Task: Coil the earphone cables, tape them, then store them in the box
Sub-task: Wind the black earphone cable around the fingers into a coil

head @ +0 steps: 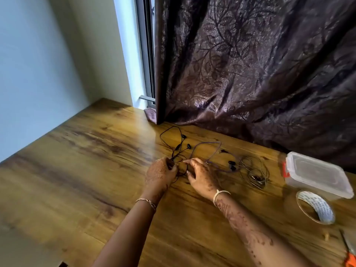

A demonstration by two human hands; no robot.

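Head view: the black earphone cable (174, 145) is gripped on the wooden table (86, 170) by the curled fingers of the left hand (159, 174) and pinched by the right hand (200, 176), with 2 other sets, purple earphones (212, 151) and grey earphones (254, 170), laid just right of it, then the clear box (316, 174) and tape roll (316, 207).

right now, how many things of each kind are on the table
earphone sets: 3 (black set, purple set, grey set)
plastic box: 1
tape roll: 1
scissors: 1
total: 6
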